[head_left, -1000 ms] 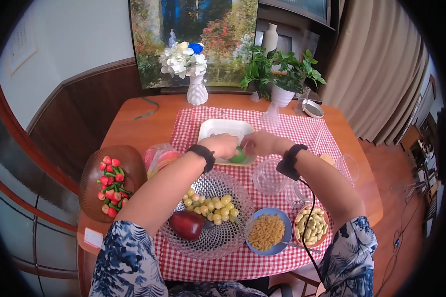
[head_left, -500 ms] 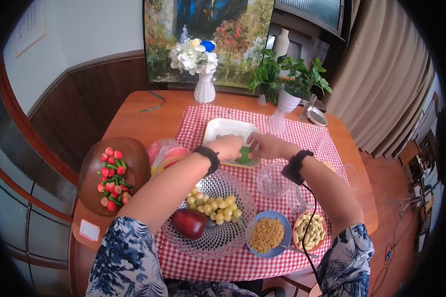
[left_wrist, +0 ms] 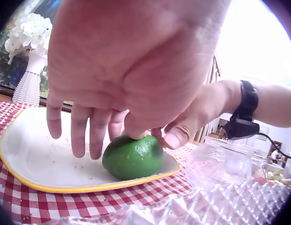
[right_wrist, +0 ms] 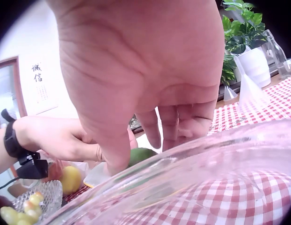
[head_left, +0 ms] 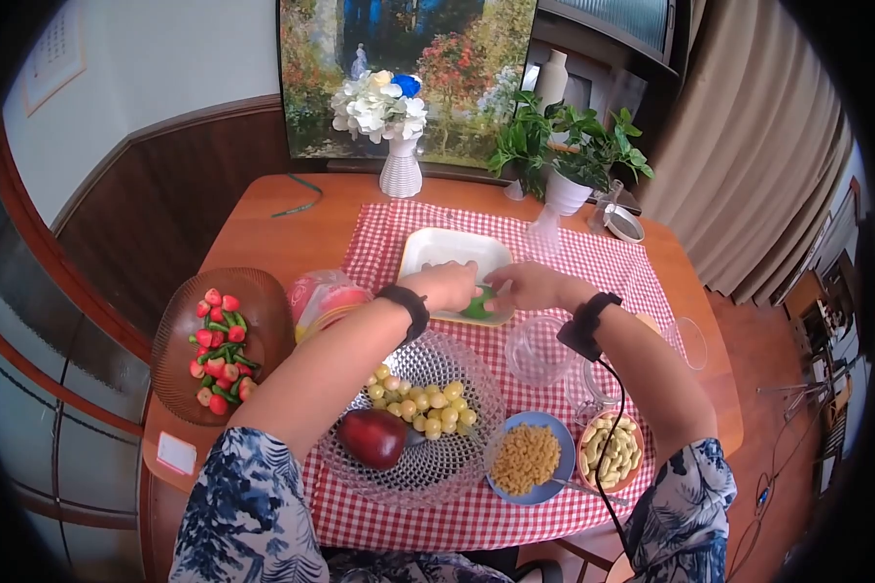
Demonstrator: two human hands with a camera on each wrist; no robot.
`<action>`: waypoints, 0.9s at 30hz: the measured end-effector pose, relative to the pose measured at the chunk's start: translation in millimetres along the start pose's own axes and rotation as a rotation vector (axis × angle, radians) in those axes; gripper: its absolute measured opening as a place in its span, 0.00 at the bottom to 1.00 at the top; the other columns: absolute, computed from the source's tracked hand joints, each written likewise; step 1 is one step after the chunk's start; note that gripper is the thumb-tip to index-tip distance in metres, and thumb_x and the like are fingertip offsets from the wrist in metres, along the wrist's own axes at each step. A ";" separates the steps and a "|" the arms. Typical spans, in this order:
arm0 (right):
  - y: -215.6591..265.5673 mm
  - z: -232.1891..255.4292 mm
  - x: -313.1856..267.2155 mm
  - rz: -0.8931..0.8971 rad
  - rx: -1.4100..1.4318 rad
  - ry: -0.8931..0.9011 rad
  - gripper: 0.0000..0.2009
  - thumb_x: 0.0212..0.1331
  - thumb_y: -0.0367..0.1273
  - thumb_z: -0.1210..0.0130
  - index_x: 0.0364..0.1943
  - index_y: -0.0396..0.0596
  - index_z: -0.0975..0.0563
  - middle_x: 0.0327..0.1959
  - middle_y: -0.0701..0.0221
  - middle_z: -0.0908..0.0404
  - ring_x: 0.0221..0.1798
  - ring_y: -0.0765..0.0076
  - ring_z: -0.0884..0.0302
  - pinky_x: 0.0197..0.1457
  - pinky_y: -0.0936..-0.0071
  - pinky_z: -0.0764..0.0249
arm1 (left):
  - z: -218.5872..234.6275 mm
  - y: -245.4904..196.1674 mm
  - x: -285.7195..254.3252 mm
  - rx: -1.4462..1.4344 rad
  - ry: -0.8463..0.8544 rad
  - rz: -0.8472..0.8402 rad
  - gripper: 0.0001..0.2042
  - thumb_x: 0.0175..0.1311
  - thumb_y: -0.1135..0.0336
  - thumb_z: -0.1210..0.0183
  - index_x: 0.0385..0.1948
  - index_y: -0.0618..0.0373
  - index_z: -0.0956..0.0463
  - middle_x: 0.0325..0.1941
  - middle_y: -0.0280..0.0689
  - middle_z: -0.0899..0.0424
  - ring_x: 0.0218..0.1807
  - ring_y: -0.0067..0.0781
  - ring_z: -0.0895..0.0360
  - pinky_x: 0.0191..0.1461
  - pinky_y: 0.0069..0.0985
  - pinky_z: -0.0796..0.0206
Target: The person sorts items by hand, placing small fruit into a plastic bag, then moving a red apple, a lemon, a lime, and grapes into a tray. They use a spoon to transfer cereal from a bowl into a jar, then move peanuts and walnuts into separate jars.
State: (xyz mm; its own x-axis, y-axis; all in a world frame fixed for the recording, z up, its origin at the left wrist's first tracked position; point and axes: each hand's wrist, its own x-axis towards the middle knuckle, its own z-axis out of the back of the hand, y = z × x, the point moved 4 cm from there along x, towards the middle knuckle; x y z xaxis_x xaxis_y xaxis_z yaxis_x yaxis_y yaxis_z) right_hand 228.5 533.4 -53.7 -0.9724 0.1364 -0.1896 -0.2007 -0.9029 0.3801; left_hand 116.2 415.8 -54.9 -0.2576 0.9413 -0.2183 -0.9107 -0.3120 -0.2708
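Note:
A smooth green fruit (left_wrist: 131, 159) rests in the front right corner of a white tray (left_wrist: 51, 154) with a yellow rim. My left hand (head_left: 444, 286) holds it from the left, thumb tip pressed on its top; the other fingers (left_wrist: 79, 133) hang spread over the tray. From the right, my right hand (head_left: 535, 289) grips the same fruit, its thumb (left_wrist: 176, 137) at the fruit's side. In the right wrist view, my right palm and thumb cover much of the fruit, and a clear rim crosses in front.
Near my arms stand a glass platter (head_left: 457, 360) with grapes and a dark red fruit, a blue bowl (head_left: 566, 442) of pasta, a bowl (head_left: 642, 471) of peanuts and a clear jar (head_left: 538, 352). A brown bowl (head_left: 180, 330) of strawberries and green peppers is at left.
The head view has turned, so the scene sits farther right than a second ago. My right fingers have spread a little apart at the fruit, which stays in the tray's corner.

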 end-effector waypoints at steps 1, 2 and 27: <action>3.4 1.9 -1.0 0.001 0.000 0.000 0.25 0.62 0.48 0.40 0.57 0.48 0.25 0.49 0.59 0.16 0.53 0.53 0.19 0.58 0.62 0.26 | 0.1 0.4 2.0 0.000 0.000 0.001 0.18 0.72 0.55 0.49 0.53 0.60 0.29 0.49 0.52 0.18 0.54 0.54 0.21 0.57 0.45 0.31; 7.2 2.8 -1.7 -0.027 0.036 0.026 0.26 0.62 0.48 0.40 0.59 0.48 0.25 0.49 0.59 0.16 0.53 0.53 0.19 0.58 0.62 0.26 | 0.1 0.1 5.0 0.055 0.019 0.001 0.18 0.72 0.56 0.49 0.55 0.59 0.29 0.52 0.49 0.18 0.56 0.52 0.21 0.60 0.45 0.33; 83.4 45.8 -73.3 -0.091 0.764 -0.188 0.28 0.71 0.56 0.55 0.50 0.44 0.19 0.42 0.70 0.16 0.36 0.75 0.27 0.42 0.77 0.28 | 99.5 -12.1 -132.1 -0.111 -0.534 -0.337 0.30 0.53 0.43 0.30 0.48 0.60 0.23 0.42 0.51 0.16 0.45 0.53 0.17 0.49 0.40 0.27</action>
State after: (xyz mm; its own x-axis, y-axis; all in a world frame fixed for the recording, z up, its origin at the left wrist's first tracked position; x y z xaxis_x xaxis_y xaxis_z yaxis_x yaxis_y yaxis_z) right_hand 277.6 466.8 33.3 -0.9383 0.3245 -0.1196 -0.2408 -0.3646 0.8995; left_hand 129.0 308.0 70.5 -0.1148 0.9157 0.3852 -0.9382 0.0274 -0.3449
